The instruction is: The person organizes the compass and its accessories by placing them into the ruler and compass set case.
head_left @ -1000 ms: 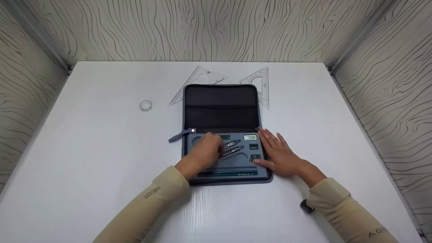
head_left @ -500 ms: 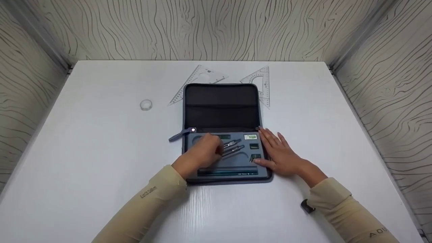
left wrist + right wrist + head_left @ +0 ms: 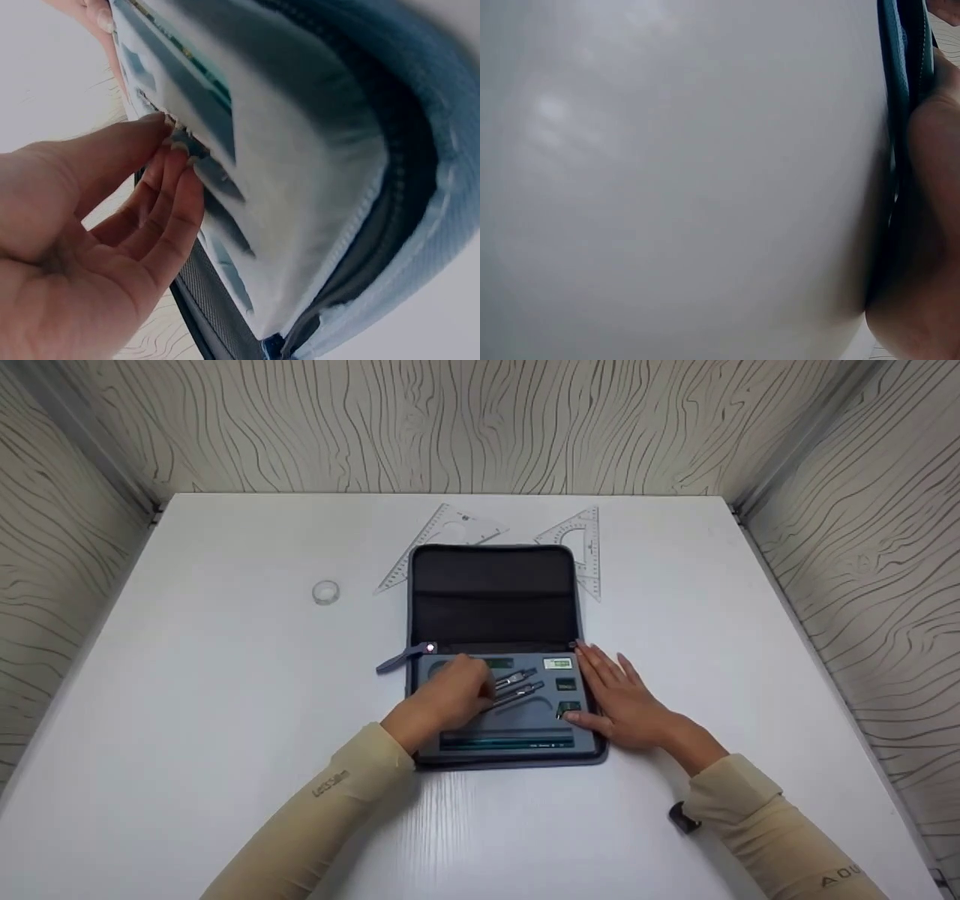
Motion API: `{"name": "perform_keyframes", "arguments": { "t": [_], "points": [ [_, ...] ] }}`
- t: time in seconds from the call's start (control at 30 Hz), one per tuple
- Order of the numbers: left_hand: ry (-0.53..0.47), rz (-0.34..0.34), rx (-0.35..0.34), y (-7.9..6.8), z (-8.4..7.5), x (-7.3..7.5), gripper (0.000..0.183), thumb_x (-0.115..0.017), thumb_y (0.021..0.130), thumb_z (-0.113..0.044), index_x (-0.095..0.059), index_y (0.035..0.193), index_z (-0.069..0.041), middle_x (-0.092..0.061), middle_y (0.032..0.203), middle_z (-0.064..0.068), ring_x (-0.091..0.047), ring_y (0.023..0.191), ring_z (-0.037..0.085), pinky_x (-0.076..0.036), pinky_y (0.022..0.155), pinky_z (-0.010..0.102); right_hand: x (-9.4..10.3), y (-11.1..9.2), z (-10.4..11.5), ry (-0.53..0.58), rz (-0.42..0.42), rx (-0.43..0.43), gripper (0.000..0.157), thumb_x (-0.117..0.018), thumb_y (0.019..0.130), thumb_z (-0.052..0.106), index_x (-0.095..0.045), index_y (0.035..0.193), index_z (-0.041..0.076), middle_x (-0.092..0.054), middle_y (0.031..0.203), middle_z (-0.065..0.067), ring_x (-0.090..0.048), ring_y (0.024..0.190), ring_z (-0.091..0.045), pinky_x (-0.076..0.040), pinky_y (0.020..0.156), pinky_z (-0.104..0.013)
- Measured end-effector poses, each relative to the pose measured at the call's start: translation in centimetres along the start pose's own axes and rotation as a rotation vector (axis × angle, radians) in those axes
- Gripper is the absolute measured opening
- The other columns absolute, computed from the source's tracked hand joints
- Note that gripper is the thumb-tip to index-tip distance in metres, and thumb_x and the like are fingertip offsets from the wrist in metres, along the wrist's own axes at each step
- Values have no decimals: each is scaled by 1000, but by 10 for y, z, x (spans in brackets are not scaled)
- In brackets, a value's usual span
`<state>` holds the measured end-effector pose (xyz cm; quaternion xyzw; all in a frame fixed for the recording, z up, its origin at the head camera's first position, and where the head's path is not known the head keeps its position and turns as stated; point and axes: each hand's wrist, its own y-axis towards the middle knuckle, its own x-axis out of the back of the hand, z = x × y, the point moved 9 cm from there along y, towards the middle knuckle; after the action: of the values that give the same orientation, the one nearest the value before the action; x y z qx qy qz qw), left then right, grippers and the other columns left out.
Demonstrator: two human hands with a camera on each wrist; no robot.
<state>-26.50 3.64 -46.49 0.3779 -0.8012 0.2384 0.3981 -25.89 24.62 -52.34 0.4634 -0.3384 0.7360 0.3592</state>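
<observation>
An unzipped blue-grey case (image 3: 409,592) lies open, its dark lid toward the back. Its grey foam tray (image 3: 525,721) has cut-out slots. Two slim metal drawing tools, seemingly compasses (image 3: 517,695), lie slanted in the middle. My left hand (image 3: 456,690) reaches over the tray and covers their left ends. In the left wrist view, its thumb and fingertips (image 3: 180,154) pinch metal parts at a slot. My right hand (image 3: 626,701) rests along the case's right edge, fingers straight, thumb over the tray by a small dark sharpener-like piece (image 3: 568,709).
Two clear set squares, one left (image 3: 412,556) and one right (image 3: 589,536), lie partly behind the lid. A clear ring-shaped roll (image 3: 325,592) sits to the left. Pencils (image 3: 506,743) fill the tray's front slot. A white-green eraser (image 3: 557,664) occupies a corner slot.
Both hands stay nearly where they were. The left forearm has shifted slightly left, with its fingers still at the metal tools. The right hand keeps its place on the case edge.
</observation>
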Motion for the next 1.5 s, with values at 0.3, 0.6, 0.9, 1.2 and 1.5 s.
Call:
{"name": "perform_keyframes", "arguments": {
  "t": [0.3, 0.6, 0.9, 1.2, 1.5],
  "points": [
    [-14, 4, 30, -4, 5, 2, 9, -75, 89, 3, -78, 91, -6, -69, 83, 3, -59, 74, 15, -55, 68, 31, -1, 1, -1, -14, 2, -4, 101, -53, 99, 62, -2, 164, 4, 1, 172, -11, 1, 158, -32, 4, 123, -57],
    [-53, 68, 75, -1, 12, 1, 2, -78, 90, -5, -77, 88, -6, -66, 80, 1, -59, 72, 15, -53, 67, 31, -1, 1, 0, -6, 2, -8, 101, -52, 99, 63, -1, 164, 5, 1, 172, -11, 1, 158, -32, 4, 123, -57],
    [-34, 50, 73, 1, 13, 1, 8, -79, 87, -1, -74, 82, -6, -63, 74, 1, -58, 69, 15, -53, 63, 30, 0, 2, 1, 1, -12, 6, 99, -54, 100, 60, -3, 164, 4, 0, 172, -13, 0, 158, -33, 3, 123, -58],
    [15, 33, 31, -1, 10, 4, 7, -79, 88, -5, -75, 83, -6, -62, 74, 1, -56, 69, 15, -50, 63, 29, 0, 1, 1, -4, -13, 11, 99, -54, 100, 59, -3, 164, 3, 0, 172, -12, 0, 158, -33, 4, 123, -58],
    [299, 64, -14, 9, -6, 1, 15, -86, 82, -9, -76, 94, -8, -69, 82, 2, -60, 71, 13, -57, 72, 31, -1, 0, -1, -8, -14, 2, 99, -54, 100, 59, -3, 164, 3, 0, 172, -12, 0, 158, -33, 4, 123, -57]
  ]
}}
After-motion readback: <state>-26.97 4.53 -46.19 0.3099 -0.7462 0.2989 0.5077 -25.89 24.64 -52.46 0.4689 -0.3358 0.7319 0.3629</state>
